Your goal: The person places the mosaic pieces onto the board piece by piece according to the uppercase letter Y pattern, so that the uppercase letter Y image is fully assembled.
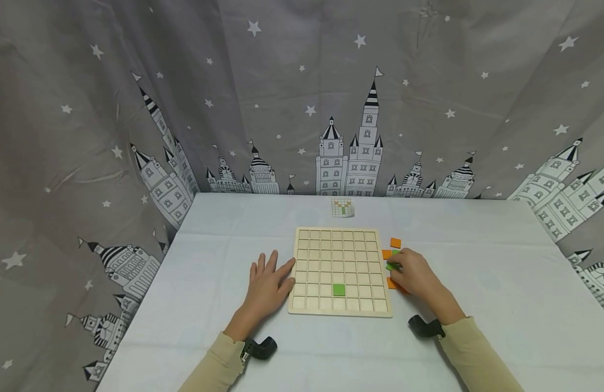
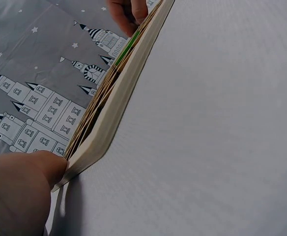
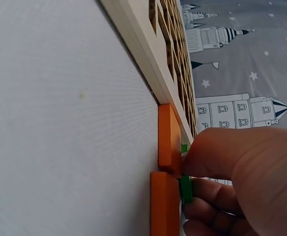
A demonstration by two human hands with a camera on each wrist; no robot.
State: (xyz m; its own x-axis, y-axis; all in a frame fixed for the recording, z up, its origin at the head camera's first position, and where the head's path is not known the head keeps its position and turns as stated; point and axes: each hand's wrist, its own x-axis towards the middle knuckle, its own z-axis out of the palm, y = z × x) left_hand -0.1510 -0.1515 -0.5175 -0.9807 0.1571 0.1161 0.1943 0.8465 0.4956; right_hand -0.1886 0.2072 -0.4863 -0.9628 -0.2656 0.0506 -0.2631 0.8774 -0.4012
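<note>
On the white tabletop (image 1: pixel 483 245): pale wooden square grid board (image 1: pixel 325 265), with one inset green square tile (image 1: pixel 339 289) in the middle column, second row from the near edge. With the left hand (image 1: pixel 264 288), relaxed and spread-fingered, touching the board's left edge. With the right hand (image 1: pixel 419 276), grasping a loose green square tile (image 3: pixel 186 190) between thumb and finger, just beside the board's right edge. Near it, loose orange square tiles (image 1: pixel 395 243). Beyond the far edge, small printed grid card (image 1: pixel 342 208).

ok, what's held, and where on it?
Right hand touches a flat green square tile; whether it's gripped can't be told. Left hand holds nothing, only touches the left edge of the pale wooden grid board.
</note>
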